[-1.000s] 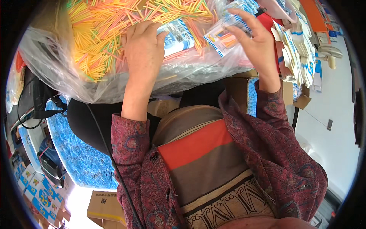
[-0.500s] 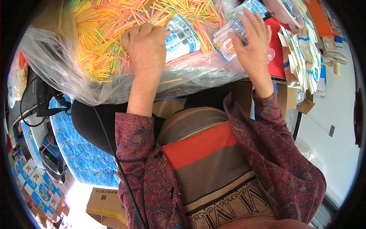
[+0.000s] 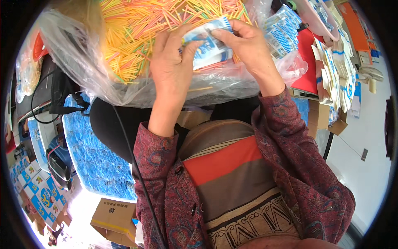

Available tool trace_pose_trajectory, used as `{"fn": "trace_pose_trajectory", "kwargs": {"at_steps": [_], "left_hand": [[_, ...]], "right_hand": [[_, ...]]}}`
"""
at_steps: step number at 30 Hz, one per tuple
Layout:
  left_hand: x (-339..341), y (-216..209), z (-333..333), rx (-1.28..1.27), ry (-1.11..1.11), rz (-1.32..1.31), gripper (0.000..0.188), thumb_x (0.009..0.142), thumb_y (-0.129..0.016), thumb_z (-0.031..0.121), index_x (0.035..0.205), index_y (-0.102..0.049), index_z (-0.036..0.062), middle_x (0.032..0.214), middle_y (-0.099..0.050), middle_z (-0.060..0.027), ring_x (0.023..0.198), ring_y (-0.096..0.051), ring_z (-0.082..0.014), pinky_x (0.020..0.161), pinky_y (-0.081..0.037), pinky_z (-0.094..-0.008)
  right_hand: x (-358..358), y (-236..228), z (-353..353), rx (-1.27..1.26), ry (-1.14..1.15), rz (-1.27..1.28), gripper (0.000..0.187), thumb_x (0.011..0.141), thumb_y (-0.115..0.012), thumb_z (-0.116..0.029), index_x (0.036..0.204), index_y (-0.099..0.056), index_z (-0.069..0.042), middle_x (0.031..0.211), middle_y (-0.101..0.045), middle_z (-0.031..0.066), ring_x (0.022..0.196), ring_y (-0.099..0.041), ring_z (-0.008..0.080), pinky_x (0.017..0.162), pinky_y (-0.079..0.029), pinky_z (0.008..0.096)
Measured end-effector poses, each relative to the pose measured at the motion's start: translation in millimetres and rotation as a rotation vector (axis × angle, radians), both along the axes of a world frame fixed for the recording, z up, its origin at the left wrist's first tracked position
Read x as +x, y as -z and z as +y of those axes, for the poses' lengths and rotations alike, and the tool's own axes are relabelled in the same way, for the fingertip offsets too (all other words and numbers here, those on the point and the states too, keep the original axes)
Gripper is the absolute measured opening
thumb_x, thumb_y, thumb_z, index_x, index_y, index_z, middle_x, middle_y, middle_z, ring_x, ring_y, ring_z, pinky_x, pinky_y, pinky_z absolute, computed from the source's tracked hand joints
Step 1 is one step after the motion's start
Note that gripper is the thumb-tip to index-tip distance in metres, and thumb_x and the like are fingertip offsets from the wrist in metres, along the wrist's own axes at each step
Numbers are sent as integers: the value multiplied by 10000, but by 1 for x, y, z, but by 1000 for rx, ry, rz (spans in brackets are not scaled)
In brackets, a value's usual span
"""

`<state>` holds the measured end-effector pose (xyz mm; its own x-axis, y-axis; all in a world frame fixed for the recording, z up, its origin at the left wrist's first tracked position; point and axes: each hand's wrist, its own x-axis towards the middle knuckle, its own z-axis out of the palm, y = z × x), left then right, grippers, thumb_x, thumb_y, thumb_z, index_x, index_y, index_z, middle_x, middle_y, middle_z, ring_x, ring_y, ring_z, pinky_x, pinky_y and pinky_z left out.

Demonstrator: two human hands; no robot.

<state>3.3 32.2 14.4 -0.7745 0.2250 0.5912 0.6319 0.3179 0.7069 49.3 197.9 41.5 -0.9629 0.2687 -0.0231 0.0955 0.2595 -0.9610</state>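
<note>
Both hands are on a blue-and-white plastic packet [image 3: 207,52] above a heap of thin yellow, orange, pink and green sticks [image 3: 137,25]. My left hand [image 3: 174,62] grips the packet's left side, thumb raised against its front and fingers curled behind. At the upper right corner, my right hand [image 3: 251,47] pinches the packet between thumb and fingers. Whether anything is inside the packet cannot be made out. Several similar blue-patterned packets [image 3: 282,33] lie to the right of my right hand.
Clear plastic sheeting [image 3: 78,50] lines the heap's near and left edges. On the right are a red surface [image 3: 306,62], a pink basin [image 3: 321,18] and stacked white-and-blue cartons [image 3: 336,70]. A blue packet-filled container [image 3: 97,149] and a cardboard box [image 3: 112,220] stand lower left.
My right hand has moved left from the packets at the right and taken hold of the blue-and-white packet. My left hand has closed on it too, and the packet is lifted and tilted.
</note>
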Motion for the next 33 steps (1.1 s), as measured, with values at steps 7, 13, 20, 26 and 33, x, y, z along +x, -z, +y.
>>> {"fn": "trace_pose_trajectory", "kwargs": {"at_steps": [7, 13, 20, 26, 33], "left_hand": [[8, 7, -15, 284, 120, -684, 111, 857, -720, 109, 908, -679, 20, 858, -682, -32, 703, -587, -102, 651, -483, -260], [8, 2, -14, 149, 129, -507, 121, 866, -717, 123, 883, -672, 12, 773, -656, 0, 687, -561, -64, 620, -474, -237], [2, -10, -28, 405, 324, -900, 124, 857, -713, 122, 831, -662, 12, 778, -636, -29, 683, -579, -132, 631, -467, -274], [-16, -19, -46, 121, 66, -102, 119, 881, -684, 109, 795, -651, 33, 817, -593, -6, 757, -552, -114, 708, -442, -239], [-28, -30, -87, 862, -19, -356, 110, 945, -626, 128, 940, -609, 20, 858, -601, -7, 777, -555, -84, 705, -436, -216]], "right_hand": [[4, 19, -11, -95, -68, 112, 212, 876, -727, -181, 1000, -689, -13, 764, -615, -71, 654, -490, 6, 554, -414, 200], [3, 20, -13, 342, -12, 223, 161, 879, -726, -177, 842, -672, -30, 667, -547, -78, 606, -430, 1, 512, -362, 202], [-3, 0, -29, 317, -46, 289, 246, 872, -733, -164, 711, -607, -27, 609, -505, -70, 583, -420, 8, 518, -359, 207], [-16, -25, -37, 246, -155, 33, 266, 922, -669, -207, 747, -618, -15, 656, -549, -40, 604, -470, 25, 516, -382, 228], [-72, -17, -79, 256, -327, 269, 183, 868, -651, -178, 880, -643, 4, 824, -635, 113, 787, -606, 254, 667, -484, 354]]}}
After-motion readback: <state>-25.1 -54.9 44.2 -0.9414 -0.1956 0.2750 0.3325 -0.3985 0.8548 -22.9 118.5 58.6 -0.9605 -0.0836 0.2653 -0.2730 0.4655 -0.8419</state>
